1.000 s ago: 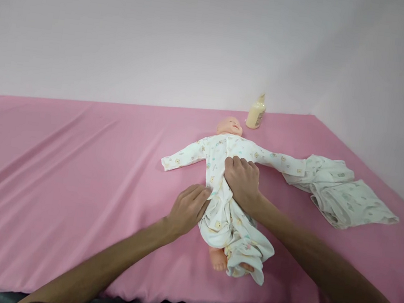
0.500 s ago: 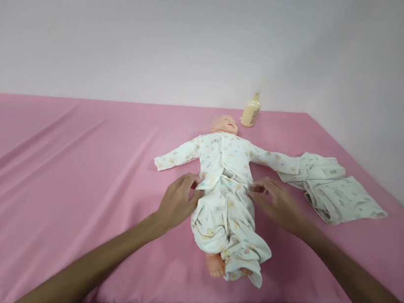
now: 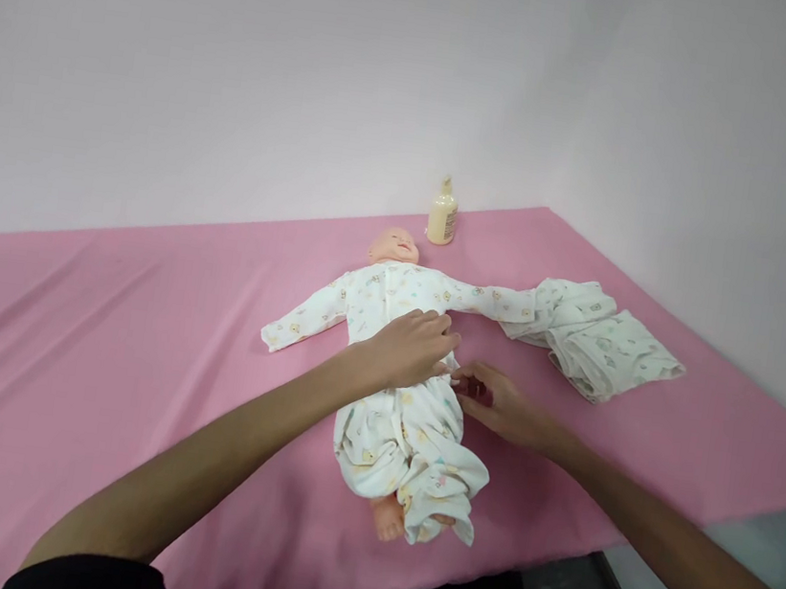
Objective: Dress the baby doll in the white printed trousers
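Note:
A baby doll (image 3: 395,245) lies on its back on the pink sheet (image 3: 104,343), dressed in a white printed sleepsuit (image 3: 404,431) with both sleeves spread out. My left hand (image 3: 411,347) rests across the doll's belly, fingers curled on the suit's front. My right hand (image 3: 491,401) is at the doll's right side, fingertips pinching the edge of the suit at the waist. One bare foot (image 3: 389,518) sticks out below the bunched legs.
A cream lotion bottle (image 3: 442,214) stands behind the doll's head by the wall. A folded white printed cloth (image 3: 601,336) lies to the right, touching the sleeve end. The table's front edge runs just below the doll's feet.
My left hand moved from the doll's left side onto its belly. My right hand shifted in to the waist edge. The view swung right, so everything sits further left.

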Tool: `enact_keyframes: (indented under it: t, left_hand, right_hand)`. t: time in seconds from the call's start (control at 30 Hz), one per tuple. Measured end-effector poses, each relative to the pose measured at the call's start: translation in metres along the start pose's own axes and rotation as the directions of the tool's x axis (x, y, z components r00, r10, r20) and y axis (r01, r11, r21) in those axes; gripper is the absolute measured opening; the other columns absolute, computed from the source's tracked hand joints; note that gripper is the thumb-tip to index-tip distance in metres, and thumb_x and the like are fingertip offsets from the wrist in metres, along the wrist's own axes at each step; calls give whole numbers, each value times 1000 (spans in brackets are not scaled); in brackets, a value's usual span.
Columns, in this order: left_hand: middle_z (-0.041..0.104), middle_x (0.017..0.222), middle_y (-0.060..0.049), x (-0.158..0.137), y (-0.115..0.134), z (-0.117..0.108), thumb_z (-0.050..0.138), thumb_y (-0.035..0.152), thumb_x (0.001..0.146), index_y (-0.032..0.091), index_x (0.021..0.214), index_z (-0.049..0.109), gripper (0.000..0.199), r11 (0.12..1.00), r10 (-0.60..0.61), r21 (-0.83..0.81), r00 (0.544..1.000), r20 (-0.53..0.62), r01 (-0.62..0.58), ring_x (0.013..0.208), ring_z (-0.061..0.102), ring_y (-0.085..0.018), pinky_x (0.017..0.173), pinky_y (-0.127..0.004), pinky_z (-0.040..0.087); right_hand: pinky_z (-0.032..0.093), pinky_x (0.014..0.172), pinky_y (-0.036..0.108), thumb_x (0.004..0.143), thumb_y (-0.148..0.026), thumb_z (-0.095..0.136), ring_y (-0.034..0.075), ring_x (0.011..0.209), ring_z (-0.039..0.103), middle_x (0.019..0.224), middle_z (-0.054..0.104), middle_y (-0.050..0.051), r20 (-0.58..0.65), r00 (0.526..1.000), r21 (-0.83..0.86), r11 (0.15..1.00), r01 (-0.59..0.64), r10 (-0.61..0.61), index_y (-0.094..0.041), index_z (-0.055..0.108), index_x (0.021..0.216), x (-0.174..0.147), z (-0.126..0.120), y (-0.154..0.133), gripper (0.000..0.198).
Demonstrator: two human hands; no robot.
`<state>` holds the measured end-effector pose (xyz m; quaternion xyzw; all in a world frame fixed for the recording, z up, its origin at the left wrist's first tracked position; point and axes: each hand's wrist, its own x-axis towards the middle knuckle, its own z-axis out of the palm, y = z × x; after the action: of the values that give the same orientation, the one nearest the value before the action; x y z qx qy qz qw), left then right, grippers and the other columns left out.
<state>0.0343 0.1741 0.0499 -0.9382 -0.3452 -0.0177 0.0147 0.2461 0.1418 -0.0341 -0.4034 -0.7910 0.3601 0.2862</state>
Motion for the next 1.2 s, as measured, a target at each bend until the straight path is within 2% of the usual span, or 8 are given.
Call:
enact_keyframes:
  t: [0.07,0.27,0.43,0.53,0.67,0.87,1.0,1.2]
  left_hand:
    - [59,96,-9,7,5,3,58,13,90,15,94,62,6,998,17,60,1000,18,-18,89,58,-23,76,-34,41]
    - [60,88,-12,19,11,1,50,-11,75,11,88,59,27,971,20,233,993,119,-47,84,60,-26,70,-35,41]
    - [60,89,-10,23,1,-2,37,3,92,13,95,56,21,997,-69,30,998,1,69,78,57,-21,71,-33,41]
    - [60,88,-9,22,-2,-4,33,13,99,13,106,54,22,997,-72,7,997,-4,72,76,56,-20,69,-32,40]
    - [62,90,-10,24,1,-1,32,15,102,11,118,52,26,991,-65,119,998,-23,67,78,59,-22,65,-31,36]
    - [67,88,-10,31,-2,7,26,40,107,12,106,58,43,981,-50,187,999,2,49,78,63,-22,62,-30,34]
    - [67,82,-7,29,-12,5,39,53,101,15,95,62,44,991,-36,128,999,25,33,73,62,-20,59,-28,30]
    - [62,76,-3,23,-13,2,36,26,102,17,82,55,30,999,-22,31,999,-48,23,65,55,-16,57,-29,27]
  right_hand:
    - [50,70,32,92,-36,59,17,77,57,91,64,4,-48,999,-22,1000,-5,3,-20,63,97,-3,3,-1,17]
    - [46,67,29,98,-31,52,15,72,56,88,64,3,-154,985,-49,997,66,-73,-20,62,97,-13,16,-16,15]
    - [45,69,31,99,-25,47,17,79,58,93,65,4,-240,970,-90,996,29,-50,-20,59,102,-13,23,-17,13]
    - [46,71,31,96,-22,48,17,79,57,94,63,4,-146,989,-108,994,15,-31,-19,58,95,-5,18,-11,11]
    - [45,61,26,88,-30,62,15,72,54,87,60,1,83,995,66,996,-54,48,-21,57,96,4,5,-6,13]
    - [41,60,25,83,-30,69,14,70,49,81,56,-3,248,968,254,963,-93,28,-24,58,97,12,-8,-3,20]
    - [41,63,27,83,-28,67,14,70,49,79,55,-3,267,963,293,954,-61,-21,-24,57,94,15,-6,2,15]
    - [37,60,27,92,-35,56,14,65,47,73,53,-3,65,997,179,983,-46,35,-22,52,84,15,2,4,15]
